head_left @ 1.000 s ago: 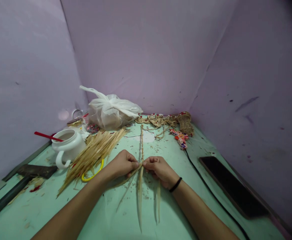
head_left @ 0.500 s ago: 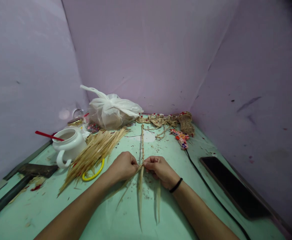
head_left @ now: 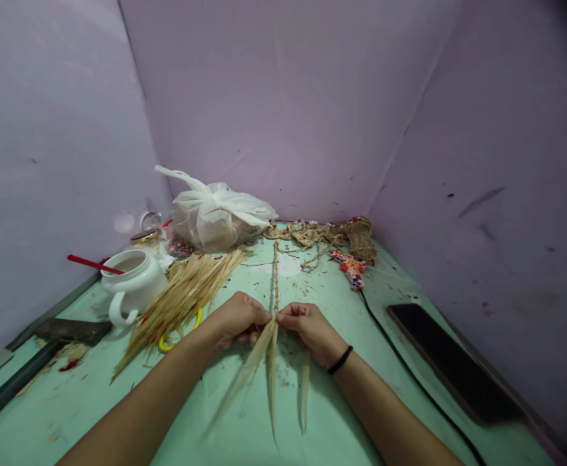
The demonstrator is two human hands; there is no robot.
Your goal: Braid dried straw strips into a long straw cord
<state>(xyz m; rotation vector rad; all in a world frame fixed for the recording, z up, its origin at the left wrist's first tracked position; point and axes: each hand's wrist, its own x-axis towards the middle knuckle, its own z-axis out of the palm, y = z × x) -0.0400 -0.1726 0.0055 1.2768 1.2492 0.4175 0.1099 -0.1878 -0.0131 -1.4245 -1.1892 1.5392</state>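
Observation:
A thin braid of straw-coloured fibre [head_left: 276, 278] runs straight away from me over the green tabletop [head_left: 244, 414]. At its near end my left hand [head_left: 242, 320] pinches the strands from the left, thumb and forefinger closed. From the right, my right hand [head_left: 307, 330] pinches the same spot, its fingers curled and a black band on the wrist. Loose fibre strands [head_left: 272, 388] fan out toward me below both hands; one hangs from under my right hand. Left of my left hand lies a bundle of dry fibre strips [head_left: 186, 294], partly over a yellow ring-shaped handle [head_left: 167, 343].
A white pot [head_left: 135, 281] with a red stick and a dark-bladed tool [head_left: 74, 331] stand left. Behind are a tied plastic bag [head_left: 220, 217] and woven fibre pieces [head_left: 307, 233]. On the right lie a patterned glue gun [head_left: 351, 268], its black cord, and a phone [head_left: 451, 359].
My left hand has shifted slightly, its lower fingers now showing. The left strand has swung inward and spreads wider below the braid. My right hand stays nearly in place.

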